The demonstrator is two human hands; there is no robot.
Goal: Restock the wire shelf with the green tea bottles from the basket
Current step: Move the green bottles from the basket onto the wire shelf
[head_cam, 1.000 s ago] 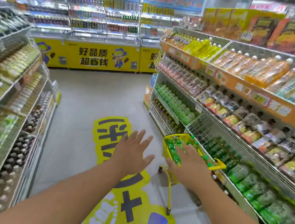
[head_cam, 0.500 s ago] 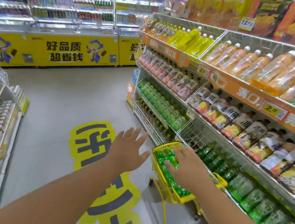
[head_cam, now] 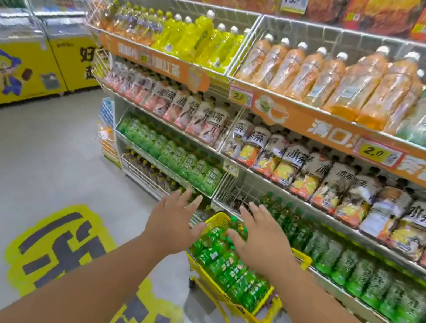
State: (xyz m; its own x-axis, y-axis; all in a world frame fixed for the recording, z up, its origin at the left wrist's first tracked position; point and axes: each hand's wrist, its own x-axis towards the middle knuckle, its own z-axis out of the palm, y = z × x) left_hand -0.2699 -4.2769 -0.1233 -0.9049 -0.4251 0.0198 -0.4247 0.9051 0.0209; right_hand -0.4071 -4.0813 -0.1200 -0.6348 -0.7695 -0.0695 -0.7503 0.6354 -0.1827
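Both hands reach out at the centre of the frame with fingers spread and holding nothing: the left hand (head_cam: 172,225) hangs just left of the yellow basket (head_cam: 258,316), the right hand (head_cam: 263,241) hovers over its upper end. The basket stands on the floor (head_cam: 22,156) at lower centre, packed with green tea bottles (head_cam: 229,269) lying on their sides. Just right of it the wire shelf (head_cam: 232,190) holds a row of the same green bottles at lower right, with 2 price tags reading 2.0 (head_cam: 378,153) on the orange strip above.
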